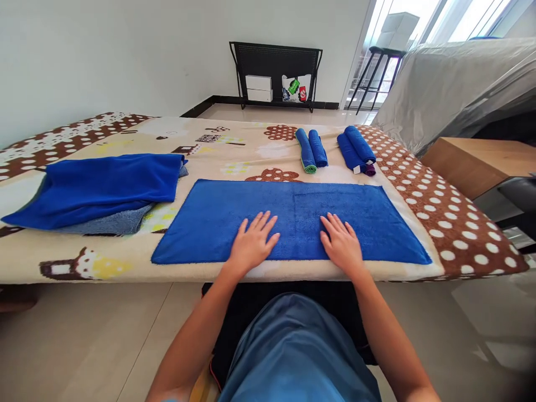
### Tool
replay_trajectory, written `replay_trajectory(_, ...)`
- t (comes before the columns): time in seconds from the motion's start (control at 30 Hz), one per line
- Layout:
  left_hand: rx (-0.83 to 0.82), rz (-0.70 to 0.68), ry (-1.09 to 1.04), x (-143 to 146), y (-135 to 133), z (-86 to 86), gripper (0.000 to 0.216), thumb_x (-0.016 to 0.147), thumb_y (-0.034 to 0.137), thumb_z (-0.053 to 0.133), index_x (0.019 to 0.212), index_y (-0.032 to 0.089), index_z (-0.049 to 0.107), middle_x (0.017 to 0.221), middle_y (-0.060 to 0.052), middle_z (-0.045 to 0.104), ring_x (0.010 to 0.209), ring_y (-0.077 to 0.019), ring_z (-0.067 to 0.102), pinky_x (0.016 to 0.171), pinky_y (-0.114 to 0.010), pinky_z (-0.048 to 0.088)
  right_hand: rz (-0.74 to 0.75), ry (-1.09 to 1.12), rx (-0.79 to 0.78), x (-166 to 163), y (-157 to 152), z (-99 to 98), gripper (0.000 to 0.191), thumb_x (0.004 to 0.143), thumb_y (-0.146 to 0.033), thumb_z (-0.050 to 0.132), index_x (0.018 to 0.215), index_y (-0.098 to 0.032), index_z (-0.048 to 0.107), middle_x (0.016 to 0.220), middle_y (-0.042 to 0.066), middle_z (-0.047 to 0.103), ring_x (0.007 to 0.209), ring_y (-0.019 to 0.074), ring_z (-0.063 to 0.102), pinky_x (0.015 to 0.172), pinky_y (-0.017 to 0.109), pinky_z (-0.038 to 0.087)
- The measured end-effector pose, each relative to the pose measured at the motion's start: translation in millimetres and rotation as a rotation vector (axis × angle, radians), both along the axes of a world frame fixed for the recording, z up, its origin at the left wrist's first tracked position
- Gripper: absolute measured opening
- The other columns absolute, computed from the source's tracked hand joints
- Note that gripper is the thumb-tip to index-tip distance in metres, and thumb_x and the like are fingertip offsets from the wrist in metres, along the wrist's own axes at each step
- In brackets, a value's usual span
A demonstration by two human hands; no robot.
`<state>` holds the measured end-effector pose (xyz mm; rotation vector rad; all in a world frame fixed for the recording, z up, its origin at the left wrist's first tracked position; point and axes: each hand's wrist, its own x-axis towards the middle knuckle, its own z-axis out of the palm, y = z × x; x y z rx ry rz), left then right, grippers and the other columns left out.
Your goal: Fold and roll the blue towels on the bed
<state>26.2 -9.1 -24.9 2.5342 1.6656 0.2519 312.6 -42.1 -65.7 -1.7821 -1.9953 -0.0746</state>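
Note:
A blue towel (293,201) lies spread flat along the near side of the blanket-covered bed. My left hand (253,243) rests palm down on it, left of the middle, with fingers stretched out. To the right, my right hand (341,243) also presses flat on the towel, fingers extended and slightly apart. Beyond the towel, two rolled blue towels (312,148) sit side by side, one showing a green end. Further right is another group of rolled blue towels (355,148), with white tags and a purple end. A loose stack of blue towels (113,184) lies at the left.
A patterned blanket (234,151) covers the bed. Behind it a black metal rack (276,61) stands against the wall, holding white boxes. At right are a wooden cabinet (473,162), plastic-covered furniture (464,84) and a stool (372,81). The bed's front edge is near my body.

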Motion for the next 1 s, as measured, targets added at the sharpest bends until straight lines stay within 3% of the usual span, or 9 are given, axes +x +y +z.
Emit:
replay_trajectory(0.07, 0.013, 0.191, 0.008, -46.7, -0.4, 1.6, 0.059, 0.102, 0.058, 0.026, 0.155, 0.036, 0.038, 0.164, 0.002, 0.030, 0.153, -0.0262, 0.028, 0.124, -0.057, 0.024, -0.100, 0.016, 0.000, 39.0, -10.8, 0.1, 0.052, 0.103, -0.049, 0.032, 0.154, -0.039, 0.036, 0.158, -0.004, 0.039, 0.148, 0.0247, 0.039, 0.121, 0.058, 0.031)
replay_trajectory(0.13, 0.046, 0.359, 0.011, -96.2, -4.0, -0.9, 0.065, 0.102, 0.056, 0.021, 0.157, 0.025, 0.035, 0.165, -0.008, 0.029, 0.153, -0.0325, 0.026, 0.121, -0.066, 0.019, -0.221, 0.035, -0.001, 83.0, -23.9, -3.2, 0.055, 0.103, -0.052, 0.028, 0.152, -0.033, 0.043, 0.157, 0.003, 0.041, 0.147, 0.0286, 0.039, 0.121, 0.061, 0.030)
replay_trajectory(0.23, 0.138, 0.529, 0.011, -158.6, -16.9, -10.5, 0.064, 0.103, 0.055, 0.018, 0.157, 0.025, 0.035, 0.166, -0.008, 0.029, 0.154, -0.0271, 0.026, 0.124, -0.058, 0.017, -0.377, 0.075, -0.018, 143.8, -43.9, -14.5, 0.061, 0.101, -0.054, 0.026, 0.151, -0.024, 0.046, 0.158, 0.009, 0.041, 0.148, 0.0330, 0.037, 0.120, 0.064, 0.028)
replay_trajectory(0.4, 0.199, 0.599, -0.027, -198.1, -34.0, -21.5, 0.061, 0.104, 0.051, 0.017, 0.155, 0.026, 0.038, 0.163, -0.006, 0.035, 0.153, -0.0232, 0.029, 0.125, -0.051, 0.019, -0.420, 0.147, -0.039, 187.4, -59.1, -25.1, 0.067, 0.099, -0.051, 0.025, 0.150, -0.015, 0.046, 0.155, 0.015, 0.043, 0.148, 0.0287, 0.038, 0.122, 0.053, 0.031)
replay_trajectory(0.57, 0.270, 0.484, -0.015, -155.4, -23.8, 3.6, 0.059, 0.101, 0.044, 0.021, 0.159, 0.034, 0.029, 0.162, -0.006, 0.036, 0.150, -0.0303, 0.034, 0.124, -0.058, 0.017, -0.404, 0.085, -0.040, 146.6, -36.2, -4.0, 0.066, 0.098, -0.046, 0.023, 0.147, -0.010, 0.049, 0.157, 0.020, 0.038, 0.150, 0.0327, 0.032, 0.121, 0.062, 0.024)
replay_trajectory(0.73, 0.043, -0.052, 0.052, -46.8, 26.7, 33.2, 0.060, 0.103, 0.043, 0.024, 0.161, 0.027, 0.023, 0.167, -0.001, 0.025, 0.155, -0.0175, 0.022, 0.126, -0.045, 0.023, 0.105, 0.030, -0.144, 38.0, 29.0, 22.3, 0.056, 0.101, -0.048, 0.034, 0.153, -0.029, 0.043, 0.161, -0.002, 0.036, 0.151, 0.0131, 0.032, 0.124, 0.032, 0.031)
replay_trajectory(0.8, -0.063, -0.188, 0.075, -1.0, 59.5, 35.5, 0.062, 0.102, 0.042, 0.030, 0.161, 0.022, 0.023, 0.169, -0.002, 0.018, 0.157, -0.0176, 0.017, 0.127, -0.045, 0.019, 0.320, 0.029, -0.214, -8.5, 64.0, 32.7, 0.058, 0.103, -0.043, 0.034, 0.157, -0.023, 0.038, 0.165, 0.002, 0.026, 0.154, 0.0174, 0.023, 0.126, 0.039, 0.027)
replay_trajectory(0.9, -0.124, -0.170, 0.061, 48.0, 108.4, 27.5, 0.062, 0.102, 0.032, 0.034, 0.161, 0.018, 0.022, 0.169, -0.004, 0.014, 0.157, -0.0168, 0.014, 0.127, -0.043, 0.016, 0.403, -0.002, -0.280, -54.7, 115.2, 42.3, 0.059, 0.102, -0.036, 0.035, 0.159, -0.017, 0.032, 0.165, 0.006, 0.023, 0.155, 0.0207, 0.020, 0.127, 0.043, 0.023)
replay_trajectory(1.0, -0.117, -0.084, 0.041, 56.9, 139.1, 13.2, 0.059, 0.105, 0.038, 0.028, 0.160, 0.020, 0.024, 0.169, -0.005, 0.018, 0.156, -0.0171, 0.017, 0.127, -0.044, 0.015, 0.381, -0.022, -0.292, -53.2, 150.2, 39.3, 0.055, 0.104, -0.032, 0.033, 0.157, -0.018, 0.035, 0.164, 0.005, 0.028, 0.154, 0.0208, 0.023, 0.127, 0.046, 0.022)
